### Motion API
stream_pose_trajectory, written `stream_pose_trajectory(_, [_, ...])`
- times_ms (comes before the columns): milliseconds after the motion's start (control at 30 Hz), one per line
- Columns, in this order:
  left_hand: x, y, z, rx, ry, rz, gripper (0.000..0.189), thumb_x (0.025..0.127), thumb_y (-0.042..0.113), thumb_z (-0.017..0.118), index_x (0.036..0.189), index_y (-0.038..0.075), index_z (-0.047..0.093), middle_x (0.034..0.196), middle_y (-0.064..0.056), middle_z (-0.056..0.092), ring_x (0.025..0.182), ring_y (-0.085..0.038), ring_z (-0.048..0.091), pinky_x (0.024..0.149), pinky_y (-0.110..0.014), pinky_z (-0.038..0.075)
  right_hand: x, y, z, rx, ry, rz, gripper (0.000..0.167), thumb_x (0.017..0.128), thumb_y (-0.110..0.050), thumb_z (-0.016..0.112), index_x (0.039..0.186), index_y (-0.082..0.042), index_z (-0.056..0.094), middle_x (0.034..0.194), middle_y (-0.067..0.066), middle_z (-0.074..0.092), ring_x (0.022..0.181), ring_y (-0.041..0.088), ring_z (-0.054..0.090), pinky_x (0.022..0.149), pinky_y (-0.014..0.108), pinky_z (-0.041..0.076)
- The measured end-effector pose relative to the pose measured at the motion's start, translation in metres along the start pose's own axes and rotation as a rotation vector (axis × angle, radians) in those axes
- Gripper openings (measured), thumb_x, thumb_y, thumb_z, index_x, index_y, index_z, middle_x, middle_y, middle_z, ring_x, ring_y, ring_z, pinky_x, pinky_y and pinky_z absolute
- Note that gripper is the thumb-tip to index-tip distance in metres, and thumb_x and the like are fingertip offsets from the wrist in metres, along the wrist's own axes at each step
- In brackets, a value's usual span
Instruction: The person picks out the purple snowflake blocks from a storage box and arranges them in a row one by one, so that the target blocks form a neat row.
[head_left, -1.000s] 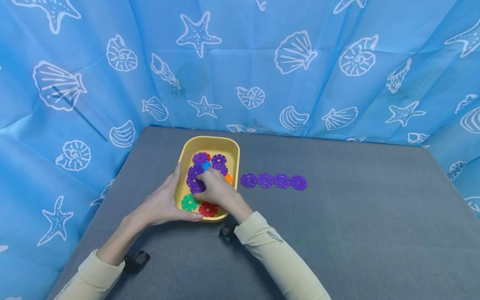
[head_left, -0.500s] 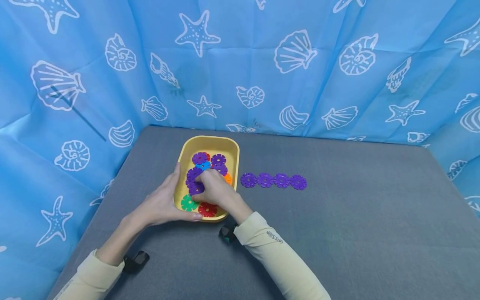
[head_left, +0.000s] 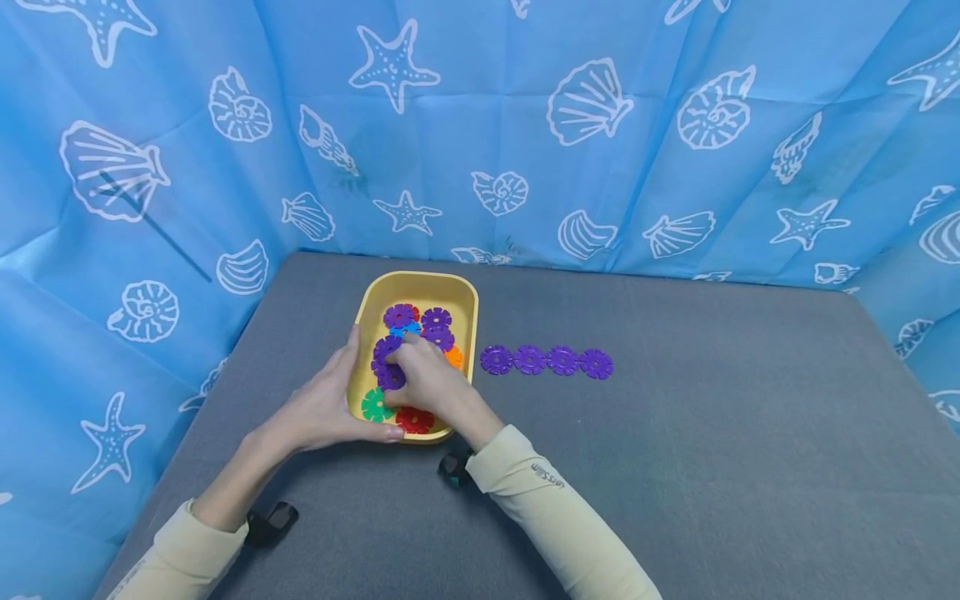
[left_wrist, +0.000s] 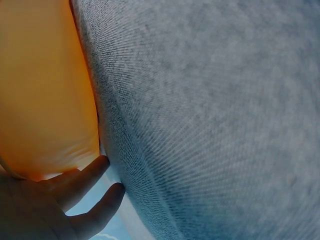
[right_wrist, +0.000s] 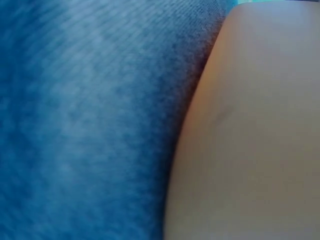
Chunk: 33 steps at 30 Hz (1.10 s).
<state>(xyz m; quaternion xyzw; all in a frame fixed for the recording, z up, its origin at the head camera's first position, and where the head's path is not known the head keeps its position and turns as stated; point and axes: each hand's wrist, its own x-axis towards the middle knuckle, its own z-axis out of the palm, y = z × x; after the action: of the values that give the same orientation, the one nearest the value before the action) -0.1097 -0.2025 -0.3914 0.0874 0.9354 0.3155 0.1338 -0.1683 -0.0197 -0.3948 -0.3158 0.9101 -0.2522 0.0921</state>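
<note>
Pale sleeves enter along the bottom of the frame, a black device by the left wrist. Left of centre, the left hand rests against the yellow tray, thumb and fingers spread apart along its walls. The right hand reaches into it, blocking the middle; whether its fingertips pinch a purple disc cannot be told. Green, red, orange and blue discs lie around. Right of centre, four more purple discs form a row; shell-printed blue cloth fills the top.
</note>
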Motion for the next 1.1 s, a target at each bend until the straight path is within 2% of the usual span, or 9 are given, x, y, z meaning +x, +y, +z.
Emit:
stream_pose_trajectory(100, [-0.0002, 0.0004, 0.0, -0.002, -0.001, -0.003, 0.145, 0.07, 0.065, 0.085, 0.163, 0.022, -0.016, 0.166, -0.021, 0.021, 0.126, -0.033, 0.054, 0.094, -0.051, 0.054, -0.0004, -0.0007, -0.0011, 0.021, -0.029, 0.017, 0.049, 0.084, -0.025, 0.085, 0.126, -0.003, 0.073, 0.125, 0.012, 0.068, 0.108, 0.019, 0.062, 0.094, 0.025, 0.058])
stream_pose_trajectory(367, [0.0002, 0.0009, 0.0, 0.007, -0.001, -0.005, 0.147, 0.067, 0.07, 0.084, 0.163, 0.023, -0.017, 0.166, -0.019, 0.022, 0.129, -0.034, 0.053, 0.096, -0.054, 0.053, -0.0006, 0.0024, -0.0023, 0.108, -0.072, 0.03, 0.048, 0.081, -0.028, 0.089, 0.12, -0.004, 0.076, 0.11, 0.007, 0.073, 0.099, 0.015, 0.055, 0.086, 0.02, 0.054])
stream_pose_trajectory(600, [0.0001, 0.0008, -0.0007, -0.004, -0.004, -0.006, 0.145, 0.069, 0.065, 0.085, 0.163, 0.023, -0.017, 0.167, -0.02, 0.02, 0.127, -0.034, 0.054, 0.094, -0.052, 0.054, 0.0, 0.0005, -0.0027, 0.13, -0.095, 0.04, 0.048, 0.08, -0.025, 0.089, 0.121, -0.004, 0.075, 0.117, 0.008, 0.075, 0.103, 0.015, 0.061, 0.087, 0.019, 0.057])
stream_pose_trajectory(733, [-0.0004, 0.0009, -0.0007, -0.01, -0.01, -0.012, 0.144, 0.071, 0.064, 0.085, 0.163, 0.023, -0.017, 0.166, -0.021, 0.021, 0.126, -0.033, 0.055, 0.092, -0.049, 0.055, -0.0006, -0.0007, -0.0025, 0.11, -0.081, 0.027, 0.051, 0.081, -0.027, 0.088, 0.124, -0.004, 0.073, 0.121, 0.009, 0.071, 0.105, 0.016, 0.06, 0.088, 0.02, 0.057])
stream_pose_trajectory(833, [-0.0009, 0.0009, -0.0005, -0.016, -0.016, -0.017, 0.144, 0.071, 0.064, 0.085, 0.163, 0.022, -0.017, 0.167, -0.021, 0.02, 0.13, -0.035, 0.053, 0.095, -0.052, 0.054, -0.001, -0.0003, -0.0021, 0.117, -0.058, 0.005, 0.052, 0.083, -0.028, 0.086, 0.126, -0.003, 0.072, 0.122, 0.011, 0.071, 0.106, 0.017, 0.06, 0.09, 0.021, 0.057])
stream_pose_trajectory(1100, [-0.0012, 0.0016, -0.0003, -0.021, -0.015, -0.016, 0.142, 0.072, 0.063, 0.084, 0.163, 0.022, -0.016, 0.166, -0.02, 0.021, 0.135, -0.038, 0.049, 0.1, -0.056, 0.052, -0.0023, 0.0006, -0.0025, 0.093, 0.011, -0.057, 0.049, 0.085, -0.03, 0.082, 0.126, -0.005, 0.072, 0.117, 0.007, 0.073, 0.102, 0.015, 0.055, 0.088, 0.019, 0.053])
